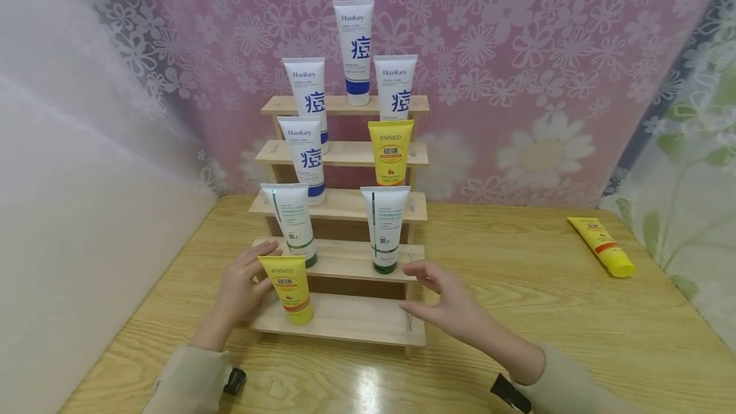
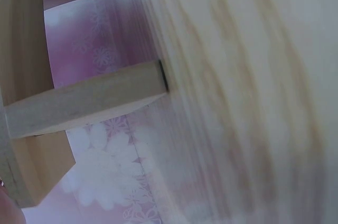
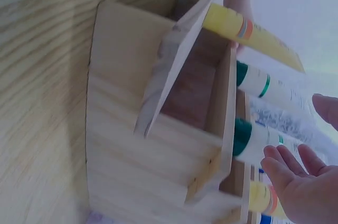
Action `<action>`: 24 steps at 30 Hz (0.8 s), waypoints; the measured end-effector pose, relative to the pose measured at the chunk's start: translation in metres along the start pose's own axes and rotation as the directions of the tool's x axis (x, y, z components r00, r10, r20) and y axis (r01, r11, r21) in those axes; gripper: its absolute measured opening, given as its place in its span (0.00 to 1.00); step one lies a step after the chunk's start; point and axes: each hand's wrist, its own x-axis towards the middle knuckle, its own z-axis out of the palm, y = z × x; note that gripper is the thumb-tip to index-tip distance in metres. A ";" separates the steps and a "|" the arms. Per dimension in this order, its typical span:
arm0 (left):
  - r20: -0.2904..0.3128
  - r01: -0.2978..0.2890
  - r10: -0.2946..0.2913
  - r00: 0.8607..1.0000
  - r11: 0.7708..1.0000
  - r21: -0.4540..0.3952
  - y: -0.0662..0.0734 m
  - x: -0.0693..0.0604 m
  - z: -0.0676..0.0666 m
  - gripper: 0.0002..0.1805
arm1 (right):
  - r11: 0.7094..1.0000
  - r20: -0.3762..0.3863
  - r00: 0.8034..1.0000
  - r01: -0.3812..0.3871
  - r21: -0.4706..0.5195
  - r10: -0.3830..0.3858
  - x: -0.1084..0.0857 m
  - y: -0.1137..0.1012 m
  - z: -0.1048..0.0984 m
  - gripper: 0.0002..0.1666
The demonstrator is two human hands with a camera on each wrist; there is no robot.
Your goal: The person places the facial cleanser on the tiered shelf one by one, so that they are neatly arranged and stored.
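A stepped wooden display rack (image 1: 356, 318) holds upright squeeze tubes. On its lowest step, toward the left, stands a yellow tube (image 1: 290, 292). My left hand (image 1: 241, 283) is at the rack's left end, just behind and left of that tube, which partly hides its fingers. Contact with the tube cannot be made out. My right hand (image 1: 448, 302) is by the rack's right end, thumb and fingers spread apart and holding nothing. Nearest to it is a white tube with a green cap (image 1: 385, 232) on the second step. Another white-and-green tube (image 1: 293, 222) stands at that step's left.
Higher steps carry white-and-blue tubes (image 1: 353, 50) and a second yellow tube (image 1: 391, 152). One more yellow tube (image 1: 600, 246) lies on the wooden table (image 1: 517, 248) at the right. Behind the rack hangs a pink floral cloth (image 1: 489, 82).
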 end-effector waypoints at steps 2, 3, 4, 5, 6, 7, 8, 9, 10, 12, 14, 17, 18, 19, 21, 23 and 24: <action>0.001 -0.005 0.005 1.000 1.000 0.001 0.000 0.000 0.000 0.21 | 1.000 -0.025 1.000 -0.003 -0.015 0.003 -0.003 0.003 -0.008 0.25; 0.000 -0.008 0.008 1.000 1.000 0.002 0.000 0.000 0.000 0.21 | 0.999 -0.042 0.999 -0.015 -0.028 0.014 -0.005 0.004 -0.012 0.25; 0.001 -0.009 0.009 1.000 1.000 0.002 -0.001 0.000 0.000 0.21 | 0.999 -0.055 0.998 -0.021 -0.040 0.018 -0.006 0.006 -0.016 0.25; 0.001 -0.010 0.010 1.000 1.000 0.001 -0.001 0.000 0.000 0.21 | 0.998 -0.066 0.997 -0.028 -0.048 0.025 -0.008 0.008 -0.020 0.25; 0.001 -0.012 0.012 1.000 1.000 0.001 -0.001 -0.001 0.000 0.21 | 0.998 -0.075 0.997 -0.039 -0.054 0.035 -0.010 0.010 -0.025 0.25; 0.000 -0.013 0.013 1.000 1.000 0.001 -0.001 -0.001 0.000 0.21 | 0.997 -0.085 0.995 -0.049 -0.063 0.043 -0.011 0.013 -0.030 0.25; 0.000 -0.013 0.013 1.000 1.000 -0.001 -0.001 -0.001 0.000 0.21 | 0.996 -0.094 0.994 -0.062 -0.071 0.055 -0.013 0.015 -0.035 0.25; -0.001 -0.015 0.015 1.000 1.000 -0.002 -0.002 -0.001 0.000 0.21 | 0.995 -0.106 0.993 -0.069 -0.078 0.061 -0.014 0.018 -0.039 0.24; -0.002 -0.014 0.014 1.000 1.000 -0.003 -0.002 -0.001 0.000 0.21 | 0.994 -0.117 0.991 -0.070 -0.087 0.060 -0.016 0.022 -0.044 0.24; -0.003 -0.011 0.011 1.000 1.000 -0.005 -0.002 -0.001 0.000 0.20 | 0.990 -0.147 0.987 -0.079 -0.117 0.061 -0.018 0.029 -0.053 0.24; -0.002 -0.006 0.006 1.000 1.000 -0.008 -0.002 -0.001 0.000 0.20 | 0.985 -0.185 0.981 -0.082 -0.155 0.052 -0.020 0.037 -0.063 0.24; 0.000 0.000 0.000 1.000 1.000 -0.006 -0.002 -0.001 0.000 0.20 | 0.971 -0.254 0.966 -0.098 -0.219 0.040 -0.024 0.051 -0.078 0.22; 0.001 0.001 -0.001 1.000 1.000 -0.004 -0.002 -0.001 0.000 0.20 | 0.966 -0.276 0.960 -0.108 -0.235 0.040 -0.025 0.056 -0.083 0.22; 0.002 0.000 0.000 1.000 1.000 -0.002 -0.002 -0.001 0.000 0.20 | 0.963 -0.293 0.955 -0.122 -0.242 0.047 -0.027 0.061 -0.089 0.22; 0.004 -0.002 0.002 1.000 1.000 0.002 -0.002 -0.001 0.000 0.20 | 0.953 -0.330 0.942 -0.160 -0.257 0.069 -0.030 0.071 -0.099 0.22; 0.006 -0.005 0.005 1.000 1.000 0.006 -0.002 -0.001 0.000 0.20 | 0.944 -0.357 0.929 -0.201 -0.261 0.099 -0.034 0.079 -0.110 0.23; 0.006 -0.008 0.008 1.000 1.000 0.007 -0.002 0.000 0.000 0.20 | 0.941 -0.368 0.923 -0.222 -0.257 0.117 -0.036 0.083 -0.115 0.23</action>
